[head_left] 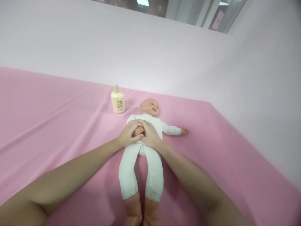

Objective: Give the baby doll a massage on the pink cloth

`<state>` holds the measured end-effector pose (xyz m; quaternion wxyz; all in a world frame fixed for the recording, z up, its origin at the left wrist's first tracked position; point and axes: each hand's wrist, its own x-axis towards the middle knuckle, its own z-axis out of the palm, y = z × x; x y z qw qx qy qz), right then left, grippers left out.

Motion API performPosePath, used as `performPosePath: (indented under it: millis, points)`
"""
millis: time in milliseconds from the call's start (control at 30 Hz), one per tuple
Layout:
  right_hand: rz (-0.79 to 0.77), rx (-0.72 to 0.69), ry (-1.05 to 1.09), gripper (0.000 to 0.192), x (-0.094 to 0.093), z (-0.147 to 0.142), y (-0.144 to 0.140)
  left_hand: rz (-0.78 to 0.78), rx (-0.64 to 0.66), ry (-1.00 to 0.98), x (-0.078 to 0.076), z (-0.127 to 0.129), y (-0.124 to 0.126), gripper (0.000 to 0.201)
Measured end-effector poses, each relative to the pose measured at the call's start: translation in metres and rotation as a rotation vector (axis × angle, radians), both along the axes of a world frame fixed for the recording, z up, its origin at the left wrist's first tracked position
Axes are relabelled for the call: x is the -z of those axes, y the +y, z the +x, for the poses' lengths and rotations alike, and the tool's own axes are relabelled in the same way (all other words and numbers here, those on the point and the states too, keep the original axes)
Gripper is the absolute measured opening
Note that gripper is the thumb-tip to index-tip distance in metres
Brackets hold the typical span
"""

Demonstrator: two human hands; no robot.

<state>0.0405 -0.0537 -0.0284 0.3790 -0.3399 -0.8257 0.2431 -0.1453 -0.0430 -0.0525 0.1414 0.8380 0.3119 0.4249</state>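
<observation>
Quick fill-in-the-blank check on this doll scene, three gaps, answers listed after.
1. The doll lies on its ____ on the pink sheet.
2. The left hand and right hand close around one of the doll's ____.
3. The cream bottle stands ____ beside the doll's head.

Missing words: back; hands; upright

Bare forearms, no sleeves, bare hands (141, 133)

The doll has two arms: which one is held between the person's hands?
The arm folded across the doll's chest, clasped by the left hand and right hand. The other arm lies stretched out, untouched.
</observation>
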Motion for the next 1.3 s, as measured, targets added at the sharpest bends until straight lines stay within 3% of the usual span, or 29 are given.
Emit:
performPosePath:
  millis: [1300]
  points:
    - [0.009,-0.005,-0.020,0.064,0.0013,-0.0015,0.0010,-0.018,-0.020,0.018,-0.0021,-0.0016,-0.0010,0.035]
